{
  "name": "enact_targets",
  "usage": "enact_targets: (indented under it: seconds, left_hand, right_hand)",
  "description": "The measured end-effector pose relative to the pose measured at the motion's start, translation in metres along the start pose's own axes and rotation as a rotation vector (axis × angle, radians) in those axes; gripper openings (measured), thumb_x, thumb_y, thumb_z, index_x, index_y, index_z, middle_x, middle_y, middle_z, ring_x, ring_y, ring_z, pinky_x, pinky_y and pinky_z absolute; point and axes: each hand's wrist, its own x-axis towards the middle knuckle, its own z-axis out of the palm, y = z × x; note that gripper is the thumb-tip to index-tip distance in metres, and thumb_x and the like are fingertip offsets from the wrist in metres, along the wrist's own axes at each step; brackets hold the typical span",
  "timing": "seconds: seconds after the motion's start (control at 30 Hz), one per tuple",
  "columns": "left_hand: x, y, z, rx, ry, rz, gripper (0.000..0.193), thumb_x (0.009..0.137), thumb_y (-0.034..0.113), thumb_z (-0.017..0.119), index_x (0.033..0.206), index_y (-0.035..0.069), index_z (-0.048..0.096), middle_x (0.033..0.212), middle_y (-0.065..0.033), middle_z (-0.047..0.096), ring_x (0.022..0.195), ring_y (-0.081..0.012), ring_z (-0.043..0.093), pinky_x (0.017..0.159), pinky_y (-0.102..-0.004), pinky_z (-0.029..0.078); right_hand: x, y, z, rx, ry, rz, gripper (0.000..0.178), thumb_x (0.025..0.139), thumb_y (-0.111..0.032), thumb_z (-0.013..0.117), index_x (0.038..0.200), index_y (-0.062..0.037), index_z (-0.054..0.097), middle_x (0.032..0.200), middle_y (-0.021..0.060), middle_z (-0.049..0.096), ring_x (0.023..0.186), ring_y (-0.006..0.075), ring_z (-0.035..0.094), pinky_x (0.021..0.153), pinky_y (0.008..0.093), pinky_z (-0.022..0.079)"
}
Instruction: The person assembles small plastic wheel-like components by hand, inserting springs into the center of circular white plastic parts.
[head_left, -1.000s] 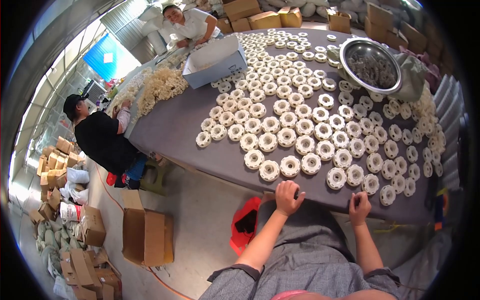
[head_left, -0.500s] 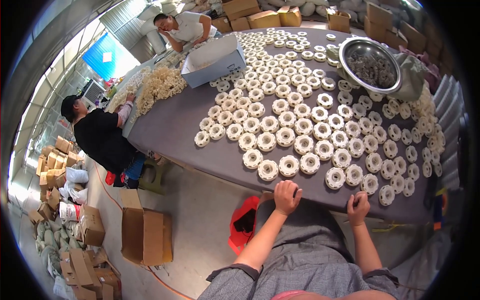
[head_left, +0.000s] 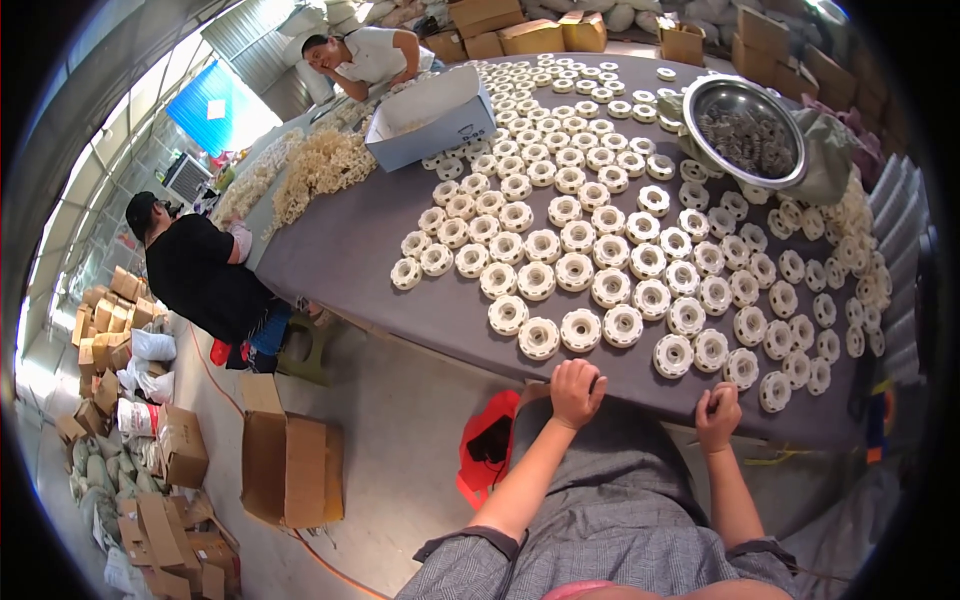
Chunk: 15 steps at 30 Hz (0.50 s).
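Observation:
My left hand [head_left: 577,395] rests on the near edge of the grey-covered table [head_left: 350,250], its fingers curled in. Farther right along the same edge, my right hand [head_left: 717,416] is curled too. A small dark patch shows at the fingers of each hand, but what it is I cannot make out. Just beyond the left hand lie cream-white notched plastic rings [head_left: 581,330], spread in rows over the table. Another such ring [head_left: 740,368] sits right above my right hand. Dark coiled pieces show in the centres of some rings.
A steel bowl [head_left: 800,160] of metal springs [head_left: 745,140] stands at the far right. Farther back are a pale blue box [head_left: 430,140] and a heap of cream parts [head_left: 320,170]. Two people [head_left: 205,265] are at the table's left and far sides. An open carton [head_left: 300,470] stands on the floor.
My hands stay in place. The view shifts slightly. The person in black at the left has turned the head and drawn the arm in; the far person's head has tilted.

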Motion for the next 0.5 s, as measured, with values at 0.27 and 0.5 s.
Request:
enact_targets:
  seconds: [0.27,0.5]
  left_hand:
    - [0.0015,-0.0014,-0.0001,0.005,0.004,0.005,0.02,0.081,0.027,0.055,0.073,0.01,0.049,0.075,-0.0067,0.048,0.071,-0.0261,0.048,0.063,-0.0371,0.036]
    - [-0.0014,0.0015,-0.0011,-0.005,-0.002,-0.008,0.02,0.082,0.028,0.054,0.073,0.01,0.049,0.075,-0.0071,0.048,0.071,-0.0264,0.048,0.064,-0.0376,0.036]
  right_hand:
    - [0.0027,-0.0044,0.0026,0.004,0.014,0.01,0.024,0.074,0.003,0.061,0.072,-0.0062,0.039,0.068,0.0087,0.045,0.047,0.0237,0.042,0.043,0.0327,0.034]
    - [-0.0026,0.0013,0.0014,-0.036,-0.009,0.01,0.022,0.073,0.001,0.062,0.072,-0.0062,0.042,0.073,0.0081,0.049,0.048,0.024,0.047,0.044,0.0336,0.037]
